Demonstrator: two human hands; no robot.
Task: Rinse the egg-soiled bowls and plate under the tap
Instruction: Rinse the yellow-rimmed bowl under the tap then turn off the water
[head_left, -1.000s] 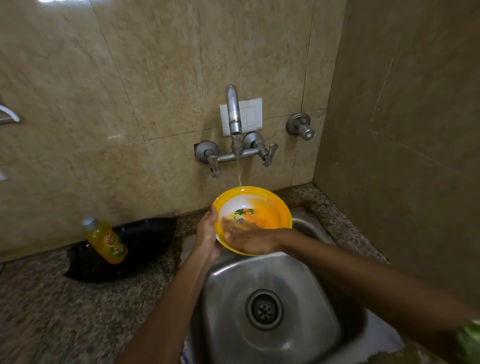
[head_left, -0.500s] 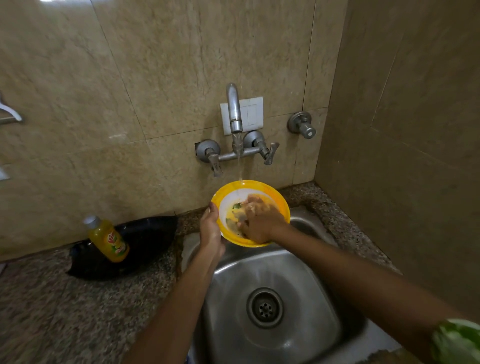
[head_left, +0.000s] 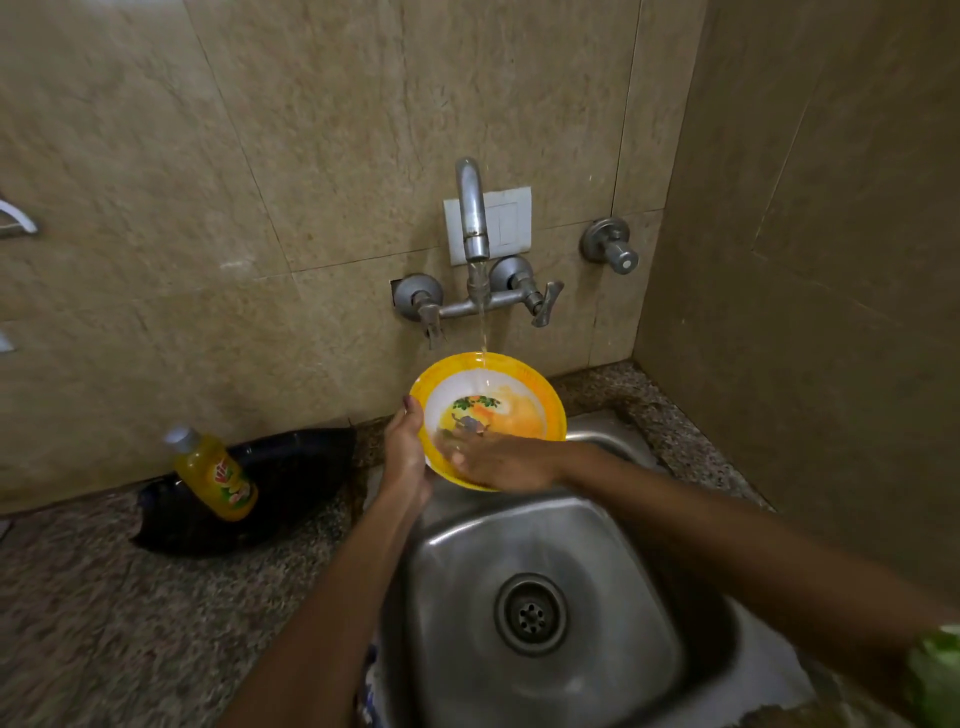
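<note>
Head view: the bowl (head_left: 488, 415) is tilted under the tap (head_left: 475, 218), above the sink (head_left: 545, 597) at 12 o'clock. The left hand (head_left: 405, 457) grips its rim; the right hand (head_left: 498, 460) rubs inside, fingers (head_left: 457, 447) straight. Yellow egg remains, so rubbing should probably continue. A bottle (head_left: 218, 475) stands on the granite table (head_left: 130, 623) at 9 o'clock; the walls are tiled.

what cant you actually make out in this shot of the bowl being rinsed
- Right hand, head view: fingertips motion-blurred inside the bowl; how they lie on it is unclear.
- Bowl's near rim and underside: hidden by both hands; left hand covers the left edge.
- Yellow bottle: label too small and soft to read.
- Black pan: partly hidden behind the bottle.
- Green item, lower right corner: cut off by the frame edge.
</note>
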